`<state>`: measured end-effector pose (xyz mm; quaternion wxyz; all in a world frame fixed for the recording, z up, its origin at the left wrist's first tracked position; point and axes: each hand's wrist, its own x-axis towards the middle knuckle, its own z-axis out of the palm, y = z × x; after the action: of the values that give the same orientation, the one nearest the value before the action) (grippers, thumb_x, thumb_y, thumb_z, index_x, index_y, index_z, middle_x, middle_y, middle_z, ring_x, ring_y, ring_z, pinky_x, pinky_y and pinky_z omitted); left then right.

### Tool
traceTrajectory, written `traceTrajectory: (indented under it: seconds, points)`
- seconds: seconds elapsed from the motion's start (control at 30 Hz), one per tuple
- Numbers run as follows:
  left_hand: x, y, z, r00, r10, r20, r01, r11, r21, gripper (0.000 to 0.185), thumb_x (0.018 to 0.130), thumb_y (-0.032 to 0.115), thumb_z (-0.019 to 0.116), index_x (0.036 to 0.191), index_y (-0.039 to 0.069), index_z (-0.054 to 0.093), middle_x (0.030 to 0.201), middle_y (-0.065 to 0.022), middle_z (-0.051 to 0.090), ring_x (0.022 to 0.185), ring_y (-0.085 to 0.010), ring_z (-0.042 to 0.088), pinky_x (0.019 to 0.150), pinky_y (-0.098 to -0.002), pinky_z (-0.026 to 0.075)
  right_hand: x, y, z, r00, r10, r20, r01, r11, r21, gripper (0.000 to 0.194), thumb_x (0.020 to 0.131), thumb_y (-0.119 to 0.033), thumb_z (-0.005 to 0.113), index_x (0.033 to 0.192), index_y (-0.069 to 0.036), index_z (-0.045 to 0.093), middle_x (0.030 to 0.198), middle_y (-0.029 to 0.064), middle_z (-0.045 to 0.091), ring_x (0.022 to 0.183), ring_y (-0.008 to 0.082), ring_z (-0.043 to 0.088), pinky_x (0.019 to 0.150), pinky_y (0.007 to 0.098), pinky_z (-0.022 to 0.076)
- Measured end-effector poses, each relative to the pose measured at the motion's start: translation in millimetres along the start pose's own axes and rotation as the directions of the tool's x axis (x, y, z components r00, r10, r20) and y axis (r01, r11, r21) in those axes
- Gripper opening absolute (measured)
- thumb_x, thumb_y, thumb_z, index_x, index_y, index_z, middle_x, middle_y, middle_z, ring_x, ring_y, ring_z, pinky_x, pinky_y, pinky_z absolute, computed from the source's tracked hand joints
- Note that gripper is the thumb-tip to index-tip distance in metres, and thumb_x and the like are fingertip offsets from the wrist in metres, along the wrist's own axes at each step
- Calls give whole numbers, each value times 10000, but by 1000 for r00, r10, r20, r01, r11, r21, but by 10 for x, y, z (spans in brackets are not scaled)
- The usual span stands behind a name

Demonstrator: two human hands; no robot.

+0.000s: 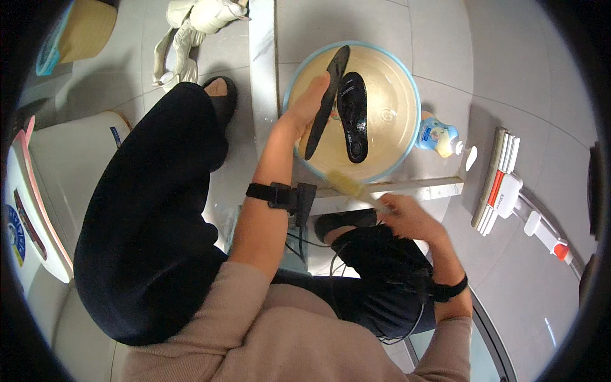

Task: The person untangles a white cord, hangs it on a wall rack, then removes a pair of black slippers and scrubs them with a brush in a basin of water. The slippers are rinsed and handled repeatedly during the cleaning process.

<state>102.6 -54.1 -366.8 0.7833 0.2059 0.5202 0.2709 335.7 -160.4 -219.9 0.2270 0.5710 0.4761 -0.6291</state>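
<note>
My left hand (308, 102) grips a black shoe insole (329, 102) tilted on its edge over the left part of a round plastic basin (396, 157) with a light blue rim. A second black insole (353, 119), wet and shiny, lies flat in the middle of the basin. In my right hand (408, 217) is the handle of a brush (346, 184) with yellowish bristles; it is blurred and sits at the basin's near rim, apart from the insoles. Part of the held insole is covered by my left fingers.
A blue and yellow bottle (437, 136) stands right of the basin. Further right is a squeeze mop (508, 191). White shoes (184, 47) lie at upper left, beyond a marble curb (262, 71). A yellowish bucket (88, 28) is at the far left. Cables hang near my right leg.
</note>
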Motion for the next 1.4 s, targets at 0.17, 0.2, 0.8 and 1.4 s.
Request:
traceTrajectory:
  seconds: [0.17,0.2,0.8,1.4]
  points:
    - [207,-342,-33,997,-76,-27,65,955,-290,591,885,634,353,1097,108,518,838,-48,536,701,-162,534,582,-317,476,422,239,-95,825,-47,-564,30,999,-40,508,854,-27,511,1343,-9,371,759,136,607,648,188,622,553,326,499]
    - [243,-449,-6,995,-83,-62,54,926,-373,600,883,635,355,1047,91,547,801,-60,554,680,-167,548,570,-323,482,668,254,-29,664,-305,-683,166,951,-262,523,851,-26,508,1351,-9,354,812,178,621,709,254,635,611,373,500]
    - [285,-861,84,976,-198,-86,99,764,-637,661,843,679,383,922,58,593,803,-89,607,725,-219,598,619,-349,514,1865,736,-36,553,-38,-832,-304,921,-244,244,847,-191,552,954,24,594,867,272,593,794,431,597,735,481,487]
    - [82,-720,436,997,-72,-2,55,786,-616,601,937,551,300,1203,47,492,1060,-127,599,853,-229,644,758,-357,543,1323,-564,256,557,-406,-724,123,903,-411,620,754,61,486,1346,31,303,902,320,542,785,456,589,674,467,495]
